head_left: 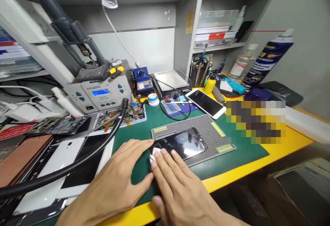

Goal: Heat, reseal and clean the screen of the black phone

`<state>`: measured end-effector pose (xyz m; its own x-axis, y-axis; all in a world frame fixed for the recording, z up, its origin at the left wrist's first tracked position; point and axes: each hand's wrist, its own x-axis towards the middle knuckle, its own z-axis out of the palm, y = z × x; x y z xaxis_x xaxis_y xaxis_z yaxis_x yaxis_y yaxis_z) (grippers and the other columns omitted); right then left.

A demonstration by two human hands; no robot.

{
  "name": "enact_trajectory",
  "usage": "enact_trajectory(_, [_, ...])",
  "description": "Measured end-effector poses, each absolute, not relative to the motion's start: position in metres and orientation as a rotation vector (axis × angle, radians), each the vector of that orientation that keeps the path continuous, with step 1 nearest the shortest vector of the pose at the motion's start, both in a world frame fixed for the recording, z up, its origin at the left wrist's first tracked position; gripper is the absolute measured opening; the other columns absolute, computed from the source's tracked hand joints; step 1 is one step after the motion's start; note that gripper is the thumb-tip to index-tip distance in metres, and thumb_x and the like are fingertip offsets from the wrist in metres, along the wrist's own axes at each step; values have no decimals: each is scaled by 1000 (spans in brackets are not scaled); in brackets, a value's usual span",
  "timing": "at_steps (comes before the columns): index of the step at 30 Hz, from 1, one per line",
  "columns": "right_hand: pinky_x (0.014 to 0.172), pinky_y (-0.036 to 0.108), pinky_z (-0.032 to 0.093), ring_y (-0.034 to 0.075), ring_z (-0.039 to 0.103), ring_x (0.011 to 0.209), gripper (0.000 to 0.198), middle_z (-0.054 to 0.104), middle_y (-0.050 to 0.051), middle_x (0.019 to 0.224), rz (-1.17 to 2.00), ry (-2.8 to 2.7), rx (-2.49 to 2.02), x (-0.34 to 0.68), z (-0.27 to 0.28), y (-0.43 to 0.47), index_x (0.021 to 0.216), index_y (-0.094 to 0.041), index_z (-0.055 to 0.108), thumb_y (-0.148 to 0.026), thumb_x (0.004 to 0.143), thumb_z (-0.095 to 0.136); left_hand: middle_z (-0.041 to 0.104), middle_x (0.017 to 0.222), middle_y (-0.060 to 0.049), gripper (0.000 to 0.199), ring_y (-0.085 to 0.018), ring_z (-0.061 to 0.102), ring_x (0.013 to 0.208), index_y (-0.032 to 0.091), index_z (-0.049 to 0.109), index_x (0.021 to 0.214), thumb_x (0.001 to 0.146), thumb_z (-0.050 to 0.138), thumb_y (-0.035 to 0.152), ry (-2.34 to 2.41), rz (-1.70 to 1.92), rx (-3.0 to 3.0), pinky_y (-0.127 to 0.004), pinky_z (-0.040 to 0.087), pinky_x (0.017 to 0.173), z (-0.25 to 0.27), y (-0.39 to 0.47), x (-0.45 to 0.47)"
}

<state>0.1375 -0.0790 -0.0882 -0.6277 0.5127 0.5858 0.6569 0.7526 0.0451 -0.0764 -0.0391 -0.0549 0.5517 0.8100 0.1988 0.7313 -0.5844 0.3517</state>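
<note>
A black smartphone [189, 140] lies screen up and slantwise on a grey perforated mat [211, 130], its glass showing bright reflections. My left hand [121, 174] spans the phone's left end, fingertips at the far corner and thumb at the near one. With fingers together and laid almost flat, my right hand [177, 181] presses a small folded white tissue [155, 152] against the screen near that end. The fingers partly cover the tissue and the phone's near left corner.
A black hose [85, 155] curves across the left, over several phones and panels. Behind stand a grey station with a display [100, 92], a round tub [153, 99], a white phone [206, 102] and a spray can [270, 59]. The yellow table edge [221, 179] runs in front.
</note>
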Motion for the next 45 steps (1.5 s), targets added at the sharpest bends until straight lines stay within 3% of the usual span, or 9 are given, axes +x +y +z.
enact_trajectory(5, [118, 53, 40, 37, 41, 144, 54, 48, 23, 152, -269, -2482, -1025, 181, -80, -80, 141, 3, 53, -21, 93, 54, 54, 141, -6, 61, -26, 48, 132, 30, 34, 147, 92, 60, 32, 1299, 478, 2610, -45, 45, 111, -63, -35, -78])
enact_trajectory(9, [122, 54, 32, 35, 29, 151, 59, 37, 22, 159, -261, -2533, -1207, 221, -71, -83, 149, 3, 43, -20, 95, 53, 54, 140, -7, 59, -27, 48, 130, 29, 38, 144, 90, 62, 33, 1302, 498, 2602, -46, 45, 109, -59, -34, -69])
enact_trajectory(13, [123, 54, 31, 32, 25, 153, 60, 36, 18, 161, -269, -2513, -1191, 233, -75, -80, 152, -1, 40, -18, 96, 53, 55, 136, -9, 52, -27, 48, 128, 25, 43, 138, 90, 61, 30, 1283, 541, 2571, -46, 45, 107, -51, -33, -49])
enact_trajectory(18, [122, 53, 35, 31, 26, 153, 60, 38, 17, 161, -229, -2463, -1149, 233, -80, -77, 152, -3, 40, -16, 96, 54, 62, 127, -11, 47, -30, 53, 117, 20, 50, 131, 86, 62, 29, 1266, 559, 2583, -50, 47, 98, -41, -26, -19])
enact_trajectory(25, [120, 53, 38, 33, 29, 151, 58, 37, 20, 160, -266, -2462, -1147, 233, -81, -77, 150, 0, 44, -17, 95, 54, 62, 127, -14, 69, -33, 55, 116, 16, 44, 141, 80, 70, 36, 1322, 512, 2511, -53, 47, 99, -36, -13, 11])
enact_trajectory(38, [116, 52, 43, 36, 42, 144, 50, 49, 21, 151, -254, -2400, -1121, 232, -74, -74, 140, 1, 56, -17, 94, 52, 62, 123, -9, 67, -30, 56, 114, 23, 44, 141, 82, 71, 39, 1367, 485, 2399, -52, 47, 100, -40, -11, 11])
enact_trajectory(45, [119, 51, 39, 34, 36, 148, 54, 45, 21, 154, -307, -2418, -1097, 234, -80, -73, 143, 1, 52, -17, 93, 54, 58, 127, -8, 77, -29, 53, 117, 27, 36, 145, 80, 76, 42, 1339, 406, 2511, -50, 47, 103, -35, -12, -12])
